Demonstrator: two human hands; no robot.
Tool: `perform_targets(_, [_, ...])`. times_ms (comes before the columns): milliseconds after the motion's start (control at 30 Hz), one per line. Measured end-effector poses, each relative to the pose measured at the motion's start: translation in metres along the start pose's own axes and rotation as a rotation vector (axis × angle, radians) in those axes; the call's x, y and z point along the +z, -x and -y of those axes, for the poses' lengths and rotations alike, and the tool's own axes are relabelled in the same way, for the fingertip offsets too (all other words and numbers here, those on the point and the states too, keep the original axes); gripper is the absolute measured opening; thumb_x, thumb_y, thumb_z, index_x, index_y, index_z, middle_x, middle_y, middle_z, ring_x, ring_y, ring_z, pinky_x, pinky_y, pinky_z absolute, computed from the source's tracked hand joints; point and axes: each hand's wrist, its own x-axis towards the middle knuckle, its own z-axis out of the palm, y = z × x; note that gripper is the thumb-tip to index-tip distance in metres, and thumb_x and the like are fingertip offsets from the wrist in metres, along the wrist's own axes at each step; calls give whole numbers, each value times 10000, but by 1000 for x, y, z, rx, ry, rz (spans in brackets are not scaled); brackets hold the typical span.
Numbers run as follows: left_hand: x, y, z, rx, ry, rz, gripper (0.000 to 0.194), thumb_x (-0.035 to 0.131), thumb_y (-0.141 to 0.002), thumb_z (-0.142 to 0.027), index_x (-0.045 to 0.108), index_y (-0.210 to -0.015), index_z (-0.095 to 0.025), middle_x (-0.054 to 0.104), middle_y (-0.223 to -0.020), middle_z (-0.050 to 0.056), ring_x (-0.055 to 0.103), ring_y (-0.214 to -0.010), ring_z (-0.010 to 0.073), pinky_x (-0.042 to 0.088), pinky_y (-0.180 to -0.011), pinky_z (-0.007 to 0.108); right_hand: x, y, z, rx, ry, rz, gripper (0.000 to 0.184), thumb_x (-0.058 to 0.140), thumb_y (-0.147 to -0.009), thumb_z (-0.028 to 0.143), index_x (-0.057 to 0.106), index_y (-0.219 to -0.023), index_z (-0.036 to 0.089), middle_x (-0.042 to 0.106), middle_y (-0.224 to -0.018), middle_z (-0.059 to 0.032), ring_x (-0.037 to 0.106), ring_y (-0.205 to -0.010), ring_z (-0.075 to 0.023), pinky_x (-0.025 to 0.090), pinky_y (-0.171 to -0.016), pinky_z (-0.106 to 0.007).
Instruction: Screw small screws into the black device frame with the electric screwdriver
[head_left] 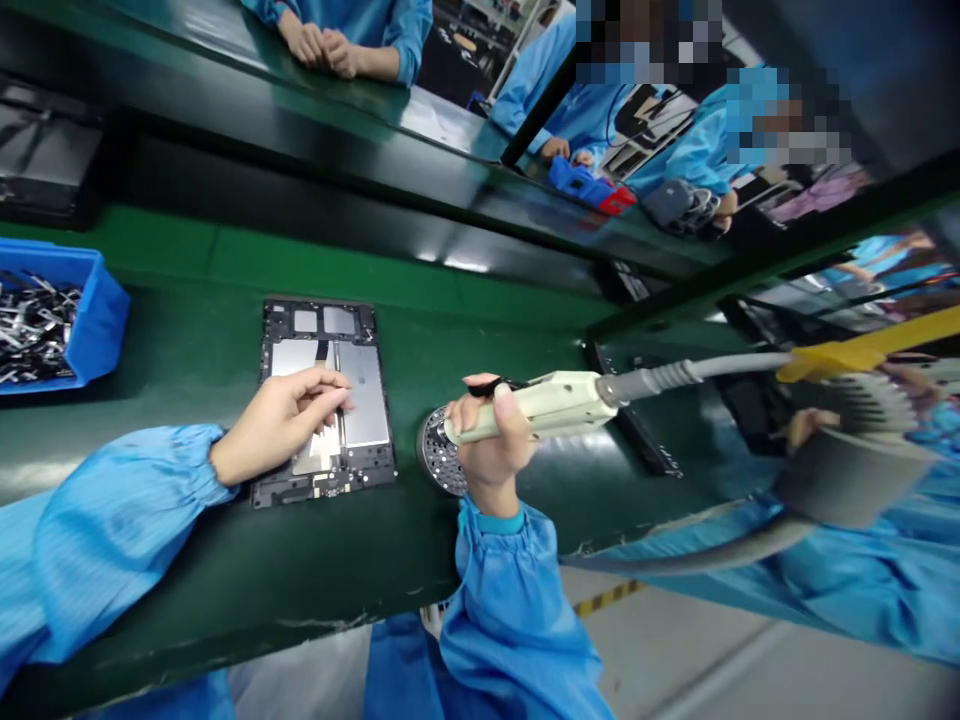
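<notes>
A long green workbench (pixel 187 540) crosses the view at a tilt, with blue-smocked co-workers along its far side. One co-worker's clasped hands (pixel 322 48) rest at 12 o'clock; another co-worker's hand (pixel 555 150) is at 1 o'clock.

At 9 o'clock lies one dark tablet frame (pixel 367 470), flat on the bench. Two large silver panels (pixel 366 395) fill its middle and two small silver squares (pixel 322 320) sit near its far end, so these four pieces are in place. Any screws are too small to count, so what is left cannot be told.

The left hand (pixel 277 425) lies over the frame, fingers close together, tips on the panels; whether they pinch anything small cannot be told. At 4 o'clock, the right hand (pixel 491 440) wraps firmly around one cream electric screwdriver (pixel 540 400), its grey cable (pixel 735 365) running away to 3 o'clock. Just beside that hand, one round perforated metal disc (pixel 433 450) sits on the bench. At far 9 o'clock, one blue bin (pixel 101 320) holds many loose metal parts (pixel 30 330).
</notes>
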Motion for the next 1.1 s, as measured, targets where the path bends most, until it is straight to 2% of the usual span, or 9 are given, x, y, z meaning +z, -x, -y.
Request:
perform_targets(133, [0, 0, 1, -21, 19, -36, 335, 605, -958, -454, 678, -1038, -137, 756, -956, 106, 632, -672, 146, 559, -616, 243, -1, -1, -3, 8, 10, -7, 316, 730, -791, 485, 693, -803, 171, 461, -421, 73, 417, -358, -90, 429, -444, -243])
perform_targets(333, [0, -1, 0, -27, 65, -50, 290, 667, -918, -425, 651, -1017, -153, 754, -958, 110, 644, -679, 160, 567, -595, 260, 1, 0, -3, -3, 14, -1, 324, 732, -797, 491, 693, -804, 169, 462, -418, 78, 421, -353, -93, 433, -444, -249])
perform_targets(633, [1, -1, -1, -41, 96, -50, 298, 669, -899, -429, 559, -981, -165, 752, -911, 102, 639, -654, 152, 555, -583, 258, 1, 0, -6, -4, 27, -8, 341, 746, -799, 505, 655, -746, 180, 450, -425, 80, 423, -364, -94, 437, -445, -254])
perform_targets(733, [-4, -5, -2, -10, 115, -82, 307, 667, -892, -420, 529, -986, -162, 749, -914, 110, 635, -642, 146, 532, -551, 241, 2, 0, -4, 13, 57, -18, 373, 760, -781, 535, 660, -766, 176, 453, -429, 76, 440, -380, -105, 436, -455, -262])
perform_targets(867, [-30, -24, 2, 18, 98, -220, 337, 659, -872, -403, 510, -1043, -153, 755, -947, 118, 644, -631, 153, 490, -501, 218, 3, -1, 15, 32, 39, -56, 416, 777, -726, 557, 693, -802, 157, 449, -414, 69, 425, -374, -98, 404, -438, -231])
perform_targets(967, [-61, -46, 9, -34, -30, -355, 189, 635, -869, -305, 606, -913, -123, 753, -878, 102, 647, -659, 151, 485, -560, 218, 12, -10, 36, -30, 2, 15, 424, 746, -728, 573, 705, -787, 155, 432, -397, 63, 415, -366, -105, 423, -436, -242])
perform_targets(1033, [-80, -60, 16, -97, -115, -438, 114, 647, -843, -219, 670, -827, -109, 742, -817, 77, 651, -702, 151, 500, -664, 235, 31, -17, 44, -47, -15, 103, 422, 736, -732, 578, 706, -779, 160, 426, -395, 63, 418, -357, -111, 426, -427, -250])
perform_targets(1100, [-91, -72, 24, -147, -152, -487, 83, 669, -812, -168, 706, -772, -106, 738, -793, 63, 658, -740, 161, 501, -733, 248, 61, -23, 42, -35, -26, 170, 418, 743, -728, 579, 702, -764, 164, 432, -389, 63, 424, -347, -110, 440, -428, -254])
